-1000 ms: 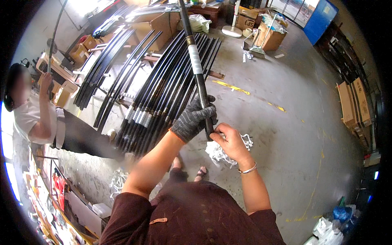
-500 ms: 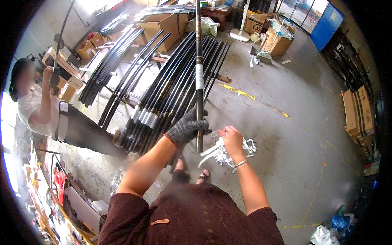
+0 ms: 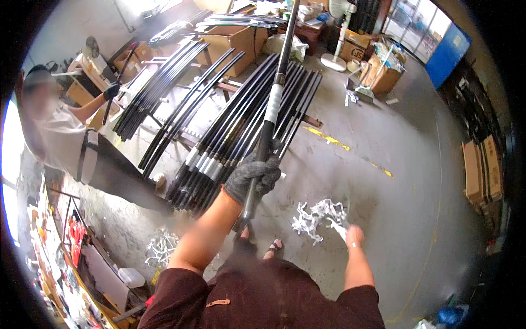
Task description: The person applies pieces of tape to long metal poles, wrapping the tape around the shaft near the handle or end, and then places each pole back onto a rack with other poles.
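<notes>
My left hand (image 3: 253, 176), in a dark grey knit glove, is wrapped around a long black pole (image 3: 265, 137). The pole tilts up and to the right, with a pale band (image 3: 273, 103) above my grip, and its lower end shows just below the glove. At the lower right, apart from the pole, is my bare right hand (image 3: 355, 236). Motion smears it, but it looks closed on a white strip (image 3: 338, 228). Beside the strip, a tangle of white strips (image 3: 315, 216) lies on the floor.
Several black poles (image 3: 219, 148) rest on a low rack ahead of me. At the left a person (image 3: 60, 120) holds another pole. More strips (image 3: 163, 247) litter the floor at the lower left. Cartons (image 3: 482, 170) stand at the right, a white fan (image 3: 334, 61) at the back.
My right hand has moved from the pole's lower end down and to the right. The pole has tipped rightward at its top. The person at left has lowered their raised arm.
</notes>
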Motion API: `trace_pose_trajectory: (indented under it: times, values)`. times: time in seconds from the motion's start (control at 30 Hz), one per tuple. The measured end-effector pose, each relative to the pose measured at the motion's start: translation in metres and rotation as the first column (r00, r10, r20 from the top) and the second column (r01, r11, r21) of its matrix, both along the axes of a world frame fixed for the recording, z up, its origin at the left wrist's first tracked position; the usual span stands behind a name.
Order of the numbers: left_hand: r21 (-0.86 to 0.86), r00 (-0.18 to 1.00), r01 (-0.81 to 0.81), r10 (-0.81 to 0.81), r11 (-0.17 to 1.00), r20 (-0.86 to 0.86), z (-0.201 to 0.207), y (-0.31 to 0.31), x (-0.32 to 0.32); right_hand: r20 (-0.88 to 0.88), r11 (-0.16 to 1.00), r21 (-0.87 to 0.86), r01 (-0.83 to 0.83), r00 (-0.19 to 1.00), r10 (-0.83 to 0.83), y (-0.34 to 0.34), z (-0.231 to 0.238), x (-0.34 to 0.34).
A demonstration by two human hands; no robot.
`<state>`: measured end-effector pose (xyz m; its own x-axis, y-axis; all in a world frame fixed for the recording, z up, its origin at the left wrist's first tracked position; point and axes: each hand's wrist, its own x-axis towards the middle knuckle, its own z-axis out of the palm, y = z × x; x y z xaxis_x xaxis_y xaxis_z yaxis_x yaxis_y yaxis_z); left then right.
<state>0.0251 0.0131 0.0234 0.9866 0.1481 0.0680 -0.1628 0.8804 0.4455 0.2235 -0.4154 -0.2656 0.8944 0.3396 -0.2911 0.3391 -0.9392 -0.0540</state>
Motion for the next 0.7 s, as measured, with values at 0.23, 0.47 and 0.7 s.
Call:
trace_pose_trajectory:
  times: [0.23, 0.47, 0.7]
  values:
    - [0.748, 0.826, -0.297, 0.552, 0.593, -0.11, -0.023, 0.011, -0.003, 0.005, 0.791, 0.568, 0.229, 0.959, -0.282, -0.073, -0.007, 0.018]
    - [0.597, 0.98, 0.031, 0.094, 0.802, -0.176, -0.009, 0.01, -0.006, -0.293, 0.53, 0.788, 0.313, 0.948, -0.123, 0.019, 0.08, 0.059]
    - [0.7, 0.962, 0.033, 0.168, 0.714, -0.216, -0.009, -0.019, -0.006, 0.23, 0.919, 0.296, -0.259, 0.953, 0.195, 0.046, 0.146, 0.085]
